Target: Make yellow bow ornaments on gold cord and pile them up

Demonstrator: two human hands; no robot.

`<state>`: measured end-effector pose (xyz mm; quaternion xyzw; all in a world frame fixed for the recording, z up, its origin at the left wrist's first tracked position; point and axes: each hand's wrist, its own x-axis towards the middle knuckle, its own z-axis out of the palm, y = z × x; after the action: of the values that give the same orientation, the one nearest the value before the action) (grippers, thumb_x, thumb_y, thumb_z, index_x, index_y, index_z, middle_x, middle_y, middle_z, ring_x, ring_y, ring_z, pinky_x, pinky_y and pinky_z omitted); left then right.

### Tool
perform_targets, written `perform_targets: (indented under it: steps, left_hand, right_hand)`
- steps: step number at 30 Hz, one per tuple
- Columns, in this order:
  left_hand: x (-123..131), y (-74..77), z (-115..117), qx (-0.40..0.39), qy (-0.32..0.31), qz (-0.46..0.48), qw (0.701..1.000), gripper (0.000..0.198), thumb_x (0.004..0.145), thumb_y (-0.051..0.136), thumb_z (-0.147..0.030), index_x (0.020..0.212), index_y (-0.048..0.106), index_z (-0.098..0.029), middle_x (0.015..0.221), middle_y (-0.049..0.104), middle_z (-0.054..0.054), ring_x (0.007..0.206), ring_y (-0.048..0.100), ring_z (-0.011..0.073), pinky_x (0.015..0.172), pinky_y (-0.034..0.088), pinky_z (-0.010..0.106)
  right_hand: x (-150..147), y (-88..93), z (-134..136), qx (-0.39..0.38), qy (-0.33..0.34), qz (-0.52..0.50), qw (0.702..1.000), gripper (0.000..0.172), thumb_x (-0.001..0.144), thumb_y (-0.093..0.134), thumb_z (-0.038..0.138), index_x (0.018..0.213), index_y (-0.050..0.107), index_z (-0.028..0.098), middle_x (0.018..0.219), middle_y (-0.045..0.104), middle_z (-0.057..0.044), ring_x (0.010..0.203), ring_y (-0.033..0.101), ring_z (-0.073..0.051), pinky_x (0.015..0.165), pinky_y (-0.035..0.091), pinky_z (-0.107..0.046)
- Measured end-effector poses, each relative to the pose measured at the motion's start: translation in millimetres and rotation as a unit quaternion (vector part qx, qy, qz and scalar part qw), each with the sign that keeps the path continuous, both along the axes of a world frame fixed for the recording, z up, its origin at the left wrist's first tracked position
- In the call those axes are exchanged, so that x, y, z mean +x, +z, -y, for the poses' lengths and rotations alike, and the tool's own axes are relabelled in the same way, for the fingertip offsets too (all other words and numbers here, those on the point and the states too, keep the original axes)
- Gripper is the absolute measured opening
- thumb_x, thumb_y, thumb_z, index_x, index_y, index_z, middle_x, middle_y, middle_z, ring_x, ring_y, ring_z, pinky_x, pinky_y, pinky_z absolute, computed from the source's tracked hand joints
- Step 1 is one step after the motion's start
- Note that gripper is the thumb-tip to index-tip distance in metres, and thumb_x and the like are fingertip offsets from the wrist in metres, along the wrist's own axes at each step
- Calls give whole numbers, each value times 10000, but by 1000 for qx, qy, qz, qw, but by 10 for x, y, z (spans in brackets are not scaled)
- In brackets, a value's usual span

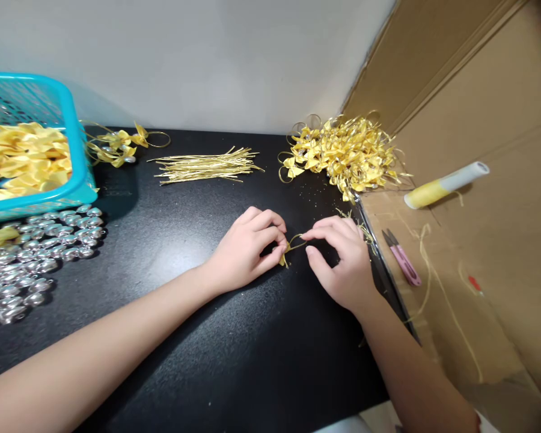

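My left hand [252,249] is closed in a pinch on a small yellow bow [285,255], most of it hidden by the fingertips. From the bow a thin gold wire loop [297,242] reaches across to my right hand [340,255]. The right index fingertip touches the loop's far end, while the thumb stays apart from the finger below it. Both hands are low over the black table [234,343]. Beyond them lies a bundle of straight gold wires [207,165].
A turquoise basket [74,150] of yellow bows stands at left, silver beads [40,252] before it. Looped bows form a small group [117,144] and a big heap [349,153]. On cardboard at right lie pink thread snips [403,258] and a thread tube [446,185].
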<state>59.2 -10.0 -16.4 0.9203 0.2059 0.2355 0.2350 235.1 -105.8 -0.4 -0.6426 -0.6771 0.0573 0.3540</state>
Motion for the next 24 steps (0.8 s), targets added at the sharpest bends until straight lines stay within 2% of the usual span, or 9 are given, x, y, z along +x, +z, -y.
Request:
perform_targets:
  steps: [11,15,20,24]
  left_hand:
    - [-13,23,10,-93,10,11,996,180,916,545,-237,800,675,-190,1032,604,52,958,498,202,877,380,359]
    - [-21,13,11,-107,13,14,994,175,916,557,-251,819,691,-195,1027,606,43,958,500,198,873,377,353]
    - [-16,9,12,-130,22,15,991,178,912,575,-267,803,692,-191,1012,615,36,950,504,193,865,376,347]
    - [-8,-6,6,-134,22,14,991,182,913,577,-273,798,692,-194,1006,617,31,950,509,189,872,373,349]
  right_hand:
    - [-112,-142,-23,-38,4,17,999,44,795,659,199,784,665,241,880,682,-13,892,572,-214,836,366,-402]
    - [-146,-162,-21,6,-13,36,999,48,783,675,192,774,649,232,855,683,-7,868,571,-206,833,362,-392]
    - [-167,-183,-25,68,10,59,996,120,758,754,254,758,637,228,816,679,6,839,583,-197,835,353,-386]
    - [-181,-193,-38,92,6,61,994,109,788,753,283,787,657,230,799,691,8,822,597,-188,837,356,-386]
